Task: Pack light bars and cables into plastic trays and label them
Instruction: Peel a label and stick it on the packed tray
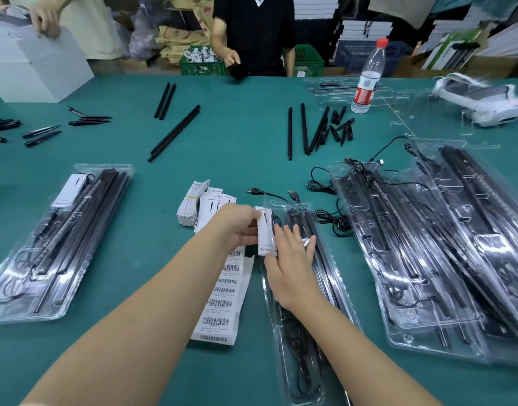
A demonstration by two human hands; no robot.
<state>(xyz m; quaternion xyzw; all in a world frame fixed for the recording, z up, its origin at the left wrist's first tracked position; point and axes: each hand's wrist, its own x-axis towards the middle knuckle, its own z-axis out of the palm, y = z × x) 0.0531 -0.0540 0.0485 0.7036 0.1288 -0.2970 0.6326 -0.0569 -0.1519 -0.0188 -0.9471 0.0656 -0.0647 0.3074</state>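
Pinched between thumb and curled fingers of left hand (234,227): white product card (265,234), held upright-edge against upper left corner of clear plastic tray (284,326) at centre of green table (246,136). Right hand (290,265) laid flat, fingers straight and slightly spread, pressing on tray top just beside card; fingertips over dark light bars (316,250) seated lengthwise in tray, coiled cable (298,373) visible in tray's near end.

Immediately left of tray: strip of barcode labels (222,300), running from beneath left hand toward near edge. Behind left hand: loose cards and banded card bundle (190,203). Just beyond tray's far end: two USB plugs (294,195) with black leads trailing right.

To right: overlapping stack of filled trays (427,244), bars and cables inside, cables spilling over far corner. To left, well apart: single filled tray (61,241) bearing white card at its far corner.

Farther across table: loose black bars (175,131) in pairs, short pointed black pieces (344,126), empty clear trays, water bottle (367,77) with red cap standing upright, white headset (483,101) at far right. At far edge: second person in black (252,33) holding dark object; another hand (45,17) on white box (32,63) at far left.
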